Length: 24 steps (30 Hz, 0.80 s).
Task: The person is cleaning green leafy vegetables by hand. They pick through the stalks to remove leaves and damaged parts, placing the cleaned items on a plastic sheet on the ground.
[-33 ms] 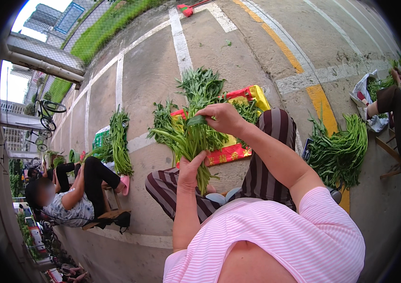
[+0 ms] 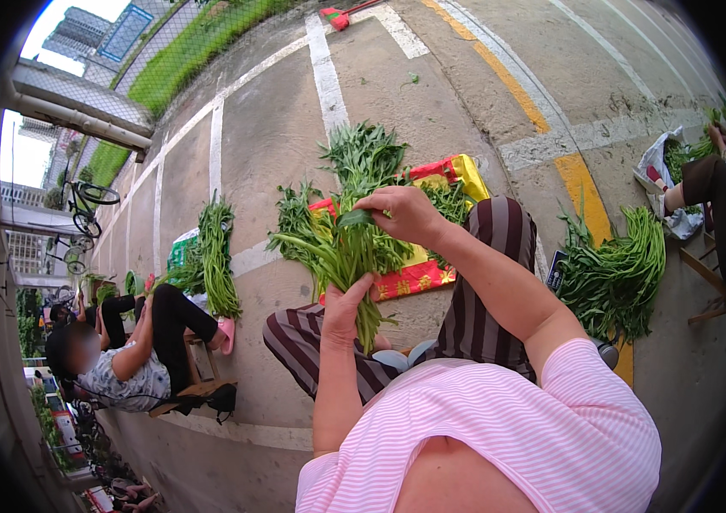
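Greens [image 2: 347,261]: likely light, bendy, kinda bruisable; grab by stems [image 2: 368,323]
Left hand [image 2: 343,309]: wrapped round stems
Right hand [image 2: 405,214]: pinching leaf [image 2: 355,220]

Bicycle [image 2: 81,203]: there it stands, far left, near bright green grass [image 2: 183,64]!
Pavement [image 2: 269,128]: yellow stripe [image 2: 583,190] sweeping through on the right, red object [image 2: 339,19] way out far.
Co-worker [image 2: 128,376]: seated left, black trousers, pink slipper [image 2: 227,335] showing!
Stool [image 2: 716,284]: wooden, over at right.
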Each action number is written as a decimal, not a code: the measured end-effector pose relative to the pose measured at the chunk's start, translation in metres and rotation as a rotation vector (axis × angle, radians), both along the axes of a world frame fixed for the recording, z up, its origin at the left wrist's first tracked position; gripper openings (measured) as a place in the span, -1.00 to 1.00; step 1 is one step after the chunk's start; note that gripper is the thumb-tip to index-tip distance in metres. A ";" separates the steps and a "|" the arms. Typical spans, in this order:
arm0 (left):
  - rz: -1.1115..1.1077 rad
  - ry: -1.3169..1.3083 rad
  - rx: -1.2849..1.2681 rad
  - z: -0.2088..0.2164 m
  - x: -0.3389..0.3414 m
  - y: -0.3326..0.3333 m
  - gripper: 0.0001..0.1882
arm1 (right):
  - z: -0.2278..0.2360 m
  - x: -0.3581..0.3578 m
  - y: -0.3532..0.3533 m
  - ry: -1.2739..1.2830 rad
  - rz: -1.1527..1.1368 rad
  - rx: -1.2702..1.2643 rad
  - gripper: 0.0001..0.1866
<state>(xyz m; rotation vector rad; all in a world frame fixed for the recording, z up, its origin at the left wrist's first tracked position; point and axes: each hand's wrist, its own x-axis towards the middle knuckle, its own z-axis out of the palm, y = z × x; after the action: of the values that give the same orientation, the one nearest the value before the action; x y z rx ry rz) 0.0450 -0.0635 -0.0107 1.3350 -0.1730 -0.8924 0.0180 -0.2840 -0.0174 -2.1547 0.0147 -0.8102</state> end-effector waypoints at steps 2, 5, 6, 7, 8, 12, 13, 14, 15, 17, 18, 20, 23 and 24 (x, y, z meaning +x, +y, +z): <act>0.008 -0.004 -0.015 -0.001 0.001 0.000 -0.84 | 0.009 -0.003 -0.001 -0.042 -0.026 -0.033 -0.75; 0.035 -0.014 -0.034 -0.002 0.000 -0.002 -0.83 | 0.022 -0.006 -0.002 -0.156 -0.047 -0.049 -0.75; 0.048 -0.012 -0.038 -0.003 0.000 -0.003 -0.83 | 0.026 -0.007 -0.002 -0.217 -0.051 -0.059 -0.74; 0.061 -0.010 -0.042 -0.003 0.001 -0.003 -0.82 | 0.028 -0.007 -0.001 -0.277 -0.053 -0.068 -0.73; 0.063 -0.015 -0.041 -0.003 0.001 -0.003 -0.82 | 0.026 -0.007 -0.001 -0.240 -0.004 -0.013 -0.73; 0.072 -0.030 -0.041 -0.002 0.003 -0.001 -0.82 | 0.018 -0.010 0.001 0.081 0.251 0.386 -0.75; 0.075 -0.033 -0.043 -0.002 0.003 0.000 -0.82 | 0.017 -0.011 0.002 0.206 0.328 0.530 -0.75; 0.073 -0.038 -0.043 -0.002 0.004 0.001 -0.83 | 0.015 -0.009 0.003 0.217 0.398 0.611 -0.80; 0.072 -0.042 -0.041 -0.001 0.003 0.001 -0.85 | 0.014 -0.008 0.002 0.246 0.426 0.689 -0.80; 0.068 -0.056 -0.014 -0.001 0.004 0.001 -0.86 | 0.012 -0.004 0.001 0.305 0.479 0.846 -0.78; 0.064 -0.065 0.015 -0.001 0.004 0.002 -0.87 | 0.008 0.000 0.002 0.310 0.456 0.883 -0.79; 0.051 -0.107 0.045 -0.004 0.003 0.003 -0.87 | 0.001 0.003 0.006 0.241 0.359 0.764 -0.82; 0.030 -0.163 0.058 -0.005 0.003 0.004 -0.85 | 0.003 0.002 0.007 0.225 0.320 0.533 -0.76; 0.018 -0.154 0.076 -0.004 0.003 0.006 -0.83 | 0.007 -0.001 0.004 0.221 0.310 0.393 -0.74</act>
<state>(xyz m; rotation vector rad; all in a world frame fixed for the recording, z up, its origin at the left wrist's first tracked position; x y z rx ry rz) 0.0479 -0.0580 -0.0149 1.4746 -0.2476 -0.7877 0.0173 -0.2801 -0.0106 -1.8024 -0.0423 -0.3524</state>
